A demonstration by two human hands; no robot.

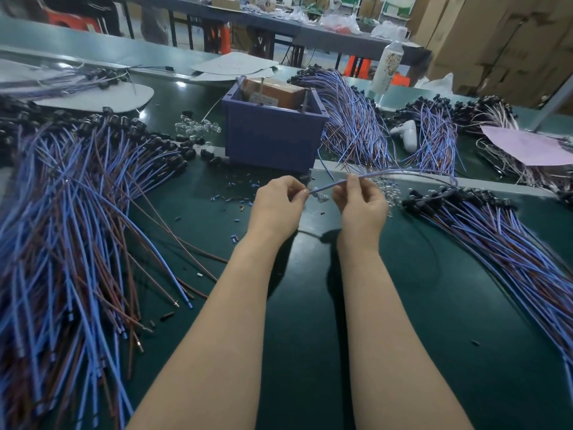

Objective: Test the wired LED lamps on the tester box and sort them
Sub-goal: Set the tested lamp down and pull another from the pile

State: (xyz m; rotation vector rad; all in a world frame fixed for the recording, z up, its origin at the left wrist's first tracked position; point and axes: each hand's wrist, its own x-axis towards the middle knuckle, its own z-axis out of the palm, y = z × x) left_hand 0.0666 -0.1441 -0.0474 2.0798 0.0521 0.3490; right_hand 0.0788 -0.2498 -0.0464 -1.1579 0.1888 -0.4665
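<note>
Forearms: two, bare, reaching from the bottom edge up over the green mat (310, 321).
Left hand (277, 206): thumb and forefinger pinch the near end of one blue wire (328, 185); the other fingers are curled in.
Right hand (361, 201): fingertips closed on the same wire a little further along; the two hands are near each other, not touching.
Held wire: lifted above the mat just in front of the tester box (273, 135). Past the right hand it arcs rightward and comes down at the black lamp heads of the right pile (511, 243); which head is its own cannot be told.
Box: one, purple, open-topped, standing beyond the hands.
Box contents: a brown block (273, 90) and upright metal pins, two plainly seen.
Wire piles: at least five, blue and brown, too many wires to count. The left pile (77, 197) is largest, and another pile (350, 119) lies against the box's right side.
Clear caps: one cluster (198, 127) left of the box, and more just beyond the right hand.
Cut scraps (235, 200): scattered on the mat left of the hands.
White bottle (387, 66): one, upright, behind the box.
</note>
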